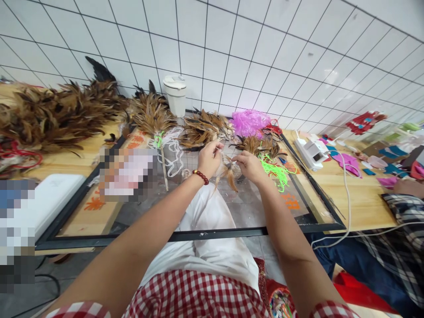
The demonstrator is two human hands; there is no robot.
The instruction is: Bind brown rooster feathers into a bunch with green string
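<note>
Over the glass tabletop, my right hand (249, 166) pinches a small bunch of brown feathers (230, 176), which hang tips down from its fingers. To the left of it, and apart from it, my left hand (210, 159) has its fingertips pressed together; what they hold is too small to make out. Behind both hands lies a pile of brown and black feathers (203, 128). More feathers (256, 145) and bright green cord (277, 173) lie close by my right hand. White string (172, 152) is heaped to the left, beside a feather duster (152, 112) with a stick handle.
A white lidded cup (175, 95) and pink plastic (251, 123) stand along the tiled wall. At the right are a white power adapter (311, 152), a cable and fabric scraps; a person in a plaid sleeve (406, 221) sits there. A large feather heap (56, 115) covers the far left.
</note>
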